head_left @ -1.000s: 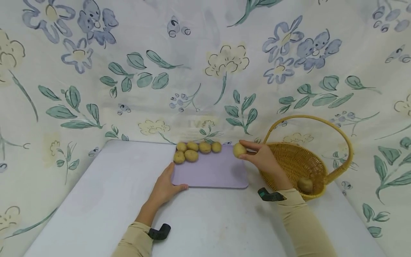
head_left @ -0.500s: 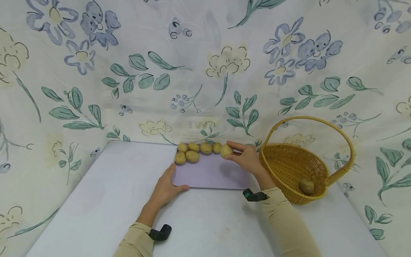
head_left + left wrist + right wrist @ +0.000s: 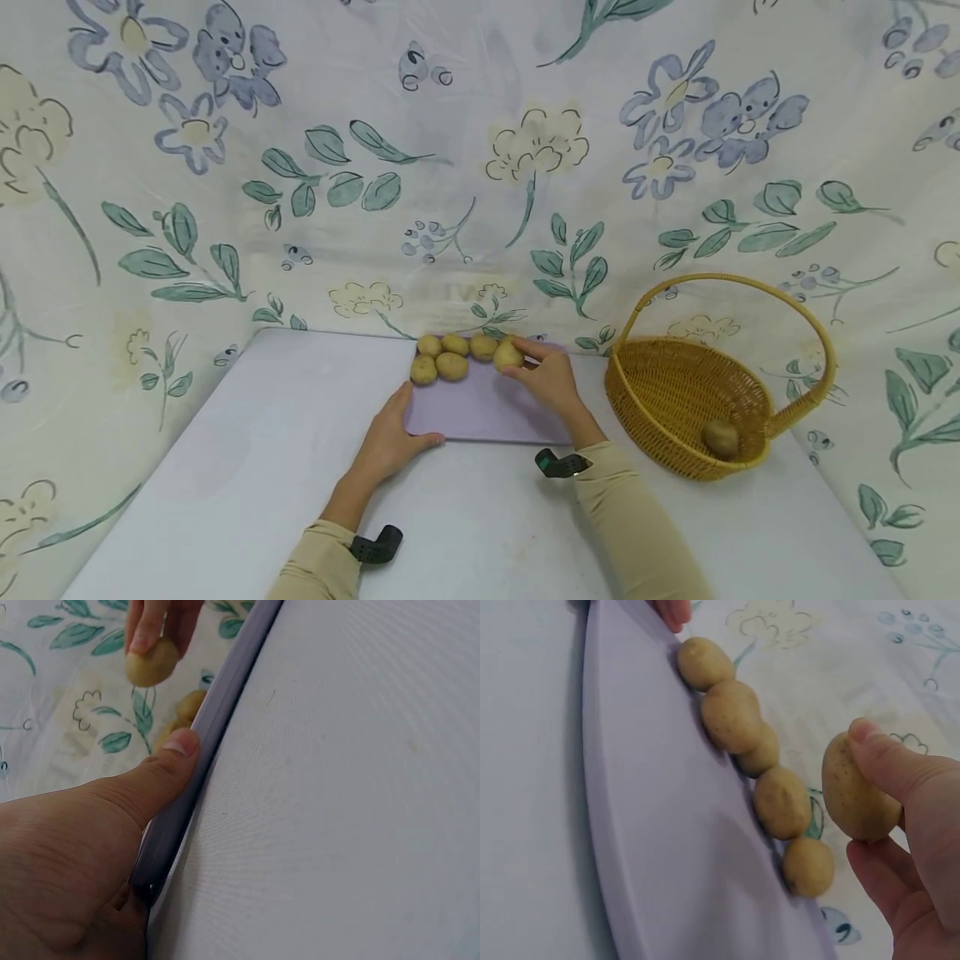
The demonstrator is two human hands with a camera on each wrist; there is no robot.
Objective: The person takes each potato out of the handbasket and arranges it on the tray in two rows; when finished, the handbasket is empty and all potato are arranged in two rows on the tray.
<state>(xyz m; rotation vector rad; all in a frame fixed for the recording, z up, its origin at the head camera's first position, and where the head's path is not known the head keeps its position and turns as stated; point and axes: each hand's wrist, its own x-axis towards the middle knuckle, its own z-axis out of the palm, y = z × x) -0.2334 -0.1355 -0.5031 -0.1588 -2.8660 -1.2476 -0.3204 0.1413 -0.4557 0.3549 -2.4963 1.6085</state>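
Observation:
My right hand (image 3: 543, 375) pinches a potato (image 3: 861, 787) between thumb and fingers, above the back of a light purple tray (image 3: 480, 408). In the right wrist view the held potato is apart from the row of potatoes (image 3: 781, 802) lying along the tray's far side. Several potatoes sit together at the tray's back left in the head view, one of them a rounded potato (image 3: 452, 366) in the nearer row. My left hand (image 3: 386, 437) holds the tray's front left corner. Its thumb lies along the rim (image 3: 169, 825) in the left wrist view; the other fingertips are hidden there.
A wicker basket (image 3: 660, 417) with a tall arched handle stands to the right of the tray, one potato (image 3: 721, 437) inside it. The white table (image 3: 480, 517) ends at a floral cloth (image 3: 450, 208) hanging behind and at both sides.
My right hand has carried the potato leftward from beside the basket, over the tray, to the right end of the back potato row. My left hand stays at the tray corner.

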